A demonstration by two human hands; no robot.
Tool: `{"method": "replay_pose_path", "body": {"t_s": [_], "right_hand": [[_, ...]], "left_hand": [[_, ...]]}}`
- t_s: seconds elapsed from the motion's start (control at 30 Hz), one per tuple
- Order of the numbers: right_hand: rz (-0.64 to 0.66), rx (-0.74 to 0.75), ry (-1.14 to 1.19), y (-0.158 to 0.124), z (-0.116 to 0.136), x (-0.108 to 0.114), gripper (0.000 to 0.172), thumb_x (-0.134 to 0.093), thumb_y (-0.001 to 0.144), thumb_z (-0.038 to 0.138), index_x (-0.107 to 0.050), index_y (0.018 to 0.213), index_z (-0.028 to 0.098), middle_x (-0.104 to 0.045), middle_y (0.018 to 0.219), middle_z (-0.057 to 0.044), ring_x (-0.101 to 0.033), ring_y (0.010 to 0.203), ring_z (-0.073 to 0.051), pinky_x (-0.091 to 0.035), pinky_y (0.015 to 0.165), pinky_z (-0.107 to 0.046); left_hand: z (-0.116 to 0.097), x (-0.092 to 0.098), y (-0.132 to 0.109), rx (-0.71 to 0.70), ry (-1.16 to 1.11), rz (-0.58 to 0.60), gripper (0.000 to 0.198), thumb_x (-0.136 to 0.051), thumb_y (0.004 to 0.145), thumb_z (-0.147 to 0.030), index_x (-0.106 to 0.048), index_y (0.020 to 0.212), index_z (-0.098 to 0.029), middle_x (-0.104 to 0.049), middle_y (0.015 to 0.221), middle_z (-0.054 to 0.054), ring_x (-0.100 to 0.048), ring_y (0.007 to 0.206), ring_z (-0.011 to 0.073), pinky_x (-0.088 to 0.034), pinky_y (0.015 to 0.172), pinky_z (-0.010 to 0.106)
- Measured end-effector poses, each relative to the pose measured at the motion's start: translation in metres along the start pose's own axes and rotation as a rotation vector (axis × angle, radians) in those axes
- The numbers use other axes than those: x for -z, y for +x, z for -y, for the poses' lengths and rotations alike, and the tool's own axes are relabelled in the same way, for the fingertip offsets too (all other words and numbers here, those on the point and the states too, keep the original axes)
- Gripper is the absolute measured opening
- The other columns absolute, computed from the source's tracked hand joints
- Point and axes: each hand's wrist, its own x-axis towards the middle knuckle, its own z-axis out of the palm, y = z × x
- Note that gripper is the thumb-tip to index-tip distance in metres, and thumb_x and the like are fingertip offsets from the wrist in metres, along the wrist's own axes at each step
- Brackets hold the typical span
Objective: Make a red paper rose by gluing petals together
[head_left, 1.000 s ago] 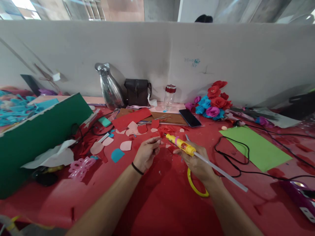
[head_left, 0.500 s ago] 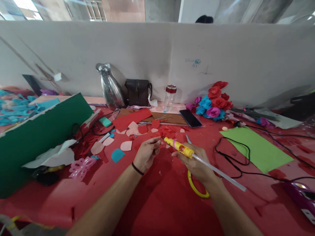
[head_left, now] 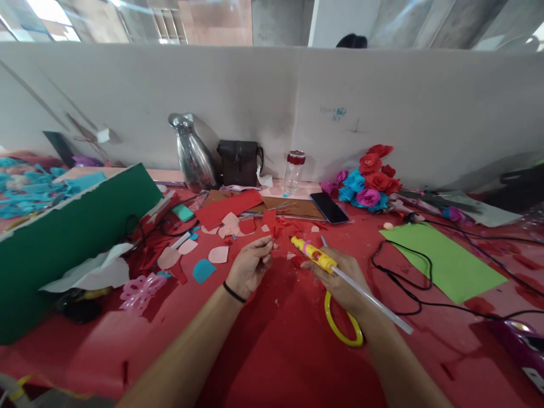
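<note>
My left hand (head_left: 250,263) is closed in a pinch on a small red paper piece (head_left: 273,232) that stands up from the fingertips. My right hand (head_left: 340,275) grips a yellow glue gun (head_left: 313,253), its nozzle pointing left, a short gap from the red piece. A long clear glue stick (head_left: 374,299) sticks out of the gun's back end. Beneath the right hand shows a yellow loop handle (head_left: 329,317), apparently of scissors; whether the hand also holds it I cannot tell. Pink petal-shaped paper pieces (head_left: 218,255) and a blue one (head_left: 204,272) lie left of my left hand.
Behind stand a steel jug (head_left: 193,156), a dark bag (head_left: 239,164), a glass jar (head_left: 293,174) and paper flowers (head_left: 369,180). A phone (head_left: 328,207) lies near the jar. Rightward are a green sheet (head_left: 446,260) and black cable (head_left: 399,283); a green board (head_left: 80,249) stands left.
The glue gun's nozzle has drawn away to the right from my left fingertips. The red paper piece in my left hand now shows more clearly, upright. The view has tilted slightly.
</note>
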Motion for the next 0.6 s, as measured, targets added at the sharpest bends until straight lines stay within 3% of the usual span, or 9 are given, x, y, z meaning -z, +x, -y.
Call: {"method": "replay_pose_path", "body": {"t_s": [0.17, 0.27, 0.43, 0.6], "right_hand": [[0.101, -0.123, -0.309, 0.002, -0.023, 0.006, 0.015, -0.053, 0.084, 0.034, -0.054, 0.077, 0.02, -0.062, 0.077, -0.006, -0.056, 0.064, -0.018, -0.029, 0.054, -0.026], [0.16, -0.178, -0.378, 0.002, -0.036, 0.009, 0.006, -0.052, 0.082, 0.022, -0.056, 0.083, 0.018, -0.063, 0.084, -0.009, -0.058, 0.068, -0.019, -0.031, 0.056, -0.027], [0.228, -0.099, -0.424, -0.001, -0.046, 0.008, 0.012, -0.052, 0.078, 0.017, -0.062, 0.085, 0.017, -0.063, 0.089, -0.011, -0.059, 0.079, -0.022, -0.036, 0.067, -0.03], [0.145, -0.009, -0.371, -0.001, -0.047, 0.01, 0.031, -0.054, 0.065, 0.008, -0.065, 0.093, 0.017, -0.065, 0.102, -0.012, -0.056, 0.093, -0.027, -0.037, 0.082, -0.037]], "left_hand": [[-0.004, 0.0, -0.001, 0.0, -0.041, 0.013, 0.014, -0.065, 0.065, -0.001, -0.056, 0.068, -0.012, -0.057, 0.062, -0.001, -0.033, 0.041, 0.0013, -0.025, 0.038, 0.013], [-0.004, 0.0, -0.002, 0.004, -0.066, 0.026, 0.015, -0.064, 0.066, -0.001, -0.056, 0.068, -0.012, -0.056, 0.061, -0.001, -0.033, 0.041, 0.0012, -0.025, 0.038, 0.012], [-0.003, -0.001, -0.005, 0.024, -0.099, 0.049, 0.015, -0.061, 0.065, 0.001, -0.057, 0.068, -0.013, -0.057, 0.063, -0.001, -0.034, 0.041, 0.0014, -0.027, 0.039, 0.013], [-0.002, -0.003, -0.007, 0.028, -0.077, 0.061, 0.014, -0.064, 0.061, -0.002, -0.058, 0.067, -0.013, -0.057, 0.06, -0.002, -0.035, 0.041, 0.002, -0.026, 0.038, 0.014]]}}
